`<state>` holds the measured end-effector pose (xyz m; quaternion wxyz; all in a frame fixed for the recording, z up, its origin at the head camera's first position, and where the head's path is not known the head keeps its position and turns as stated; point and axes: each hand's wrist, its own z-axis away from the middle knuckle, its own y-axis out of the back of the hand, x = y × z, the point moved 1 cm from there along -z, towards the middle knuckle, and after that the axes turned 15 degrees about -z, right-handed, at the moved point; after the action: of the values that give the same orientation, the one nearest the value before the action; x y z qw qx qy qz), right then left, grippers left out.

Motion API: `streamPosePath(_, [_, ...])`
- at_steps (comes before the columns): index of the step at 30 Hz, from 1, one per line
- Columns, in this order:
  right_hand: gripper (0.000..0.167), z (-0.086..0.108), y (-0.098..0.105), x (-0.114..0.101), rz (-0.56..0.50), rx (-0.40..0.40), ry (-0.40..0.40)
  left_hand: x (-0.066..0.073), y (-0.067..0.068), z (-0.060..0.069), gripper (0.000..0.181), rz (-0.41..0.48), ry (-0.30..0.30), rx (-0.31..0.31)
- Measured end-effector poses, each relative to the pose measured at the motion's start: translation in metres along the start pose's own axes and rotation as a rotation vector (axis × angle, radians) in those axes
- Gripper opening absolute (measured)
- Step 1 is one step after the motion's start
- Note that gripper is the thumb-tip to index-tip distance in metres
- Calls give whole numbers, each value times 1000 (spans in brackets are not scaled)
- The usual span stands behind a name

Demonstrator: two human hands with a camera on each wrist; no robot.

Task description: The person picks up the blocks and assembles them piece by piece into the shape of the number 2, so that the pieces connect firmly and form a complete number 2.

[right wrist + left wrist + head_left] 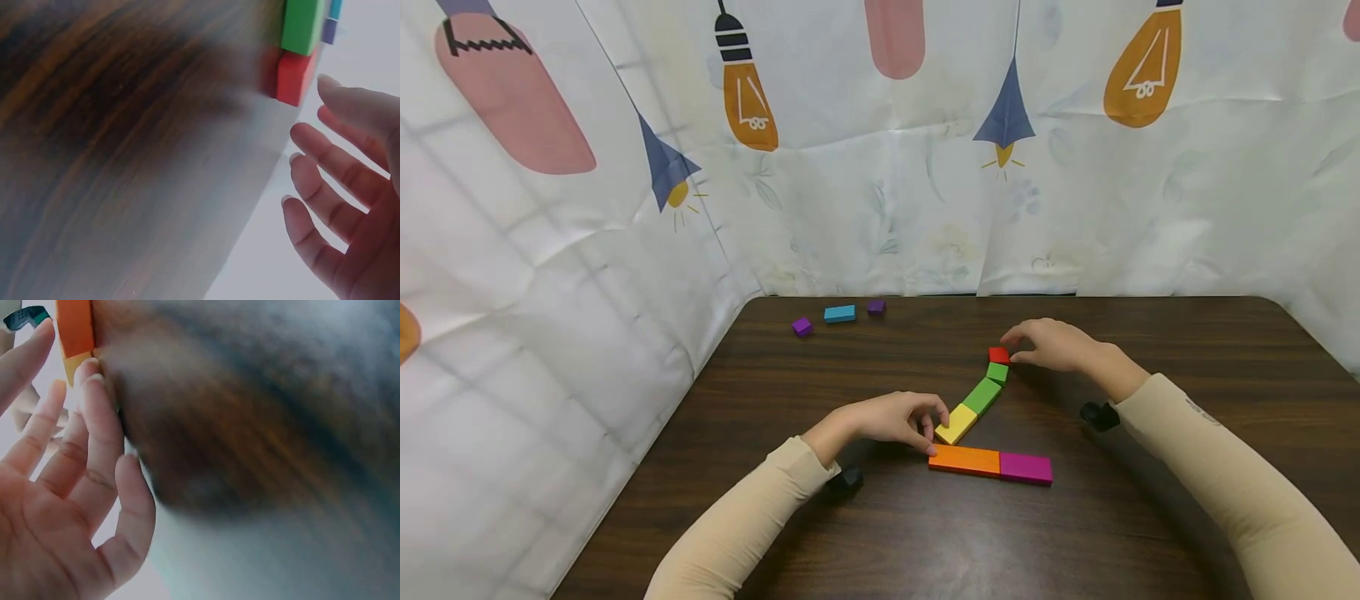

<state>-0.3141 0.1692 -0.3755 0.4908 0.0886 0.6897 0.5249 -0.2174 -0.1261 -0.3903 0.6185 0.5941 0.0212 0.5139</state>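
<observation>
In the head view my left hand (891, 417) has its thumb at the left end of an orange block (964, 459) and its fingers beside a yellow block (957, 425). A magenta block (1026, 467) continues the orange one to the right. From the yellow block, a longer green block (982, 396), a short green block (997, 372) and a red block (998, 356) run up and right. Beside the red block is my right hand (1052, 343), its fingers loosely bent. The right wrist view shows a gap between thumb and fingers, apart from the red block (295, 78).
Near the back left of the dark wooden table (1150, 533) lie a blue block (840, 314) and two small purple blocks, one left of it (802, 327) and one right. A patterned white curtain (880, 200) hangs behind the table and along its left side.
</observation>
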Motion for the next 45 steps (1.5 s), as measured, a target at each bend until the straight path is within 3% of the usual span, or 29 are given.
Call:
streamPosePath(5, [34, 10, 2, -3, -41, 32, 44, -4, 5, 6, 30, 16, -52, 33])
streamPosePath(12, [31, 26, 2, -10, -92, 59, 86, -8, 16, 13, 25, -26, -66, 167])
streamPosePath(19, [29, 44, -3, -21, -196, 77, 127, -11, 33, 21, 19, -208, 11, 341])
streamPosePath(24, [31, 57, -12, -28, -290, 34, 149, -21, 45, 26, 15, -312, 100, 466])
streamPosePath(29, [35, 69, -20, -35, -343, -37, 152, -35, 57, 32, 15, -262, 153, 578])
streamPosePath(35, [43, 75, -32, -43, -370, -142, 163, -48, 69, 34, 21, -189, 216, 663])
streamPosePath(45, [59, 76, -41, -40, -377, -259, 122, -65, 81, 16, 28, -157, 283, 744])
